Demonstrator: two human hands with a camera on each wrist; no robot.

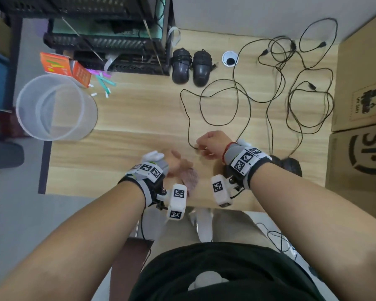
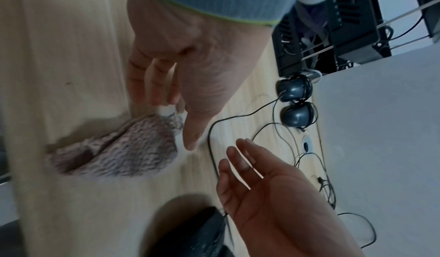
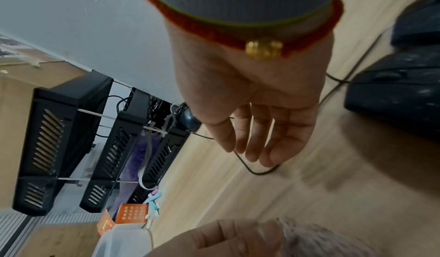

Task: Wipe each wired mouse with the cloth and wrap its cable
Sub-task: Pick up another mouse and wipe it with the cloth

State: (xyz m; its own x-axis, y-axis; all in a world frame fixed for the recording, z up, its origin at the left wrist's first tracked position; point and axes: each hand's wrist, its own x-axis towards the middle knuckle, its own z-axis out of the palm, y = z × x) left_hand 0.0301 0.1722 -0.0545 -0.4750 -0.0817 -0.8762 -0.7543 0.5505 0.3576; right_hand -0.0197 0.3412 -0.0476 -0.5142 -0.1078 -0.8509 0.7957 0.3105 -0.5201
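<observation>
Cloth (image 2: 123,153) mottled pinkish-grey. Mice (image 1: 191,67) glossy black, cables (image 1: 226,101) black. Desk (image 1: 139,118) pale woodgrain. Box (image 1: 61,67) orange. Bin (image 1: 54,107) translucent white.

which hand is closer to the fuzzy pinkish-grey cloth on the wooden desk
Left. The left hand hovers right at the fuzzy pinkish-grey cloth, fingertips at its edge. The right hand is farther away, over the thin black cable beyond the cloth.

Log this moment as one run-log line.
left hand open beside cloth | right hand reaching cable | two wrapped mice at back
</observation>
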